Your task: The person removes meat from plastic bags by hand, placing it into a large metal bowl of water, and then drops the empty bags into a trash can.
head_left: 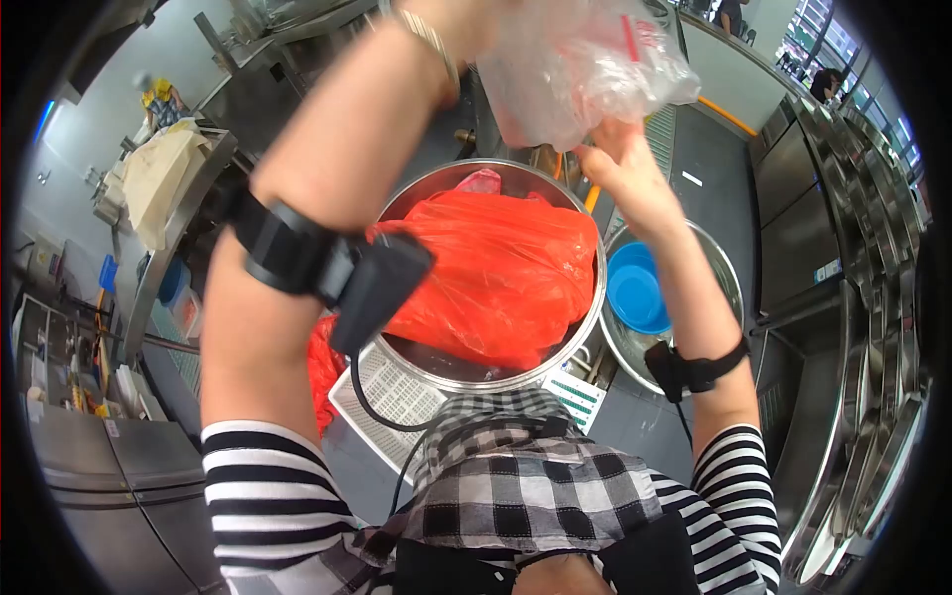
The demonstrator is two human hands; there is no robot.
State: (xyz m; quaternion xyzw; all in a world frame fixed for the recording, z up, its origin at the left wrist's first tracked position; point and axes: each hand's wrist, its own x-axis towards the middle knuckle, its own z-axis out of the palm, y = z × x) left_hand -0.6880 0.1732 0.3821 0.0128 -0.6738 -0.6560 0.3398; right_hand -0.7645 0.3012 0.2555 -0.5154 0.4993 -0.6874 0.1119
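A clear plastic bag (585,74) with red print is raised at the top of the view. My right hand (630,174) grips its lower right edge, the thumb showing and the other fingers partly behind the film. Up at the frame's top edge, my left hand (476,25) is smeared by motion beside the bag's left side, its fingers hidden. Below both hands stands a large round metal pot (595,297) holding a bulky red plastic bag (486,268). What the red bag contains is hidden, though something pinkish shows at its far edge.
Right of the pot, a metal basin (729,273) holds a blue bowl (638,288). A white perforated basket (392,387) lies near the pot's lower left. Steel shelving (843,248) lines the right side. A person (159,99) stands far left behind a cloth-covered counter (164,178).
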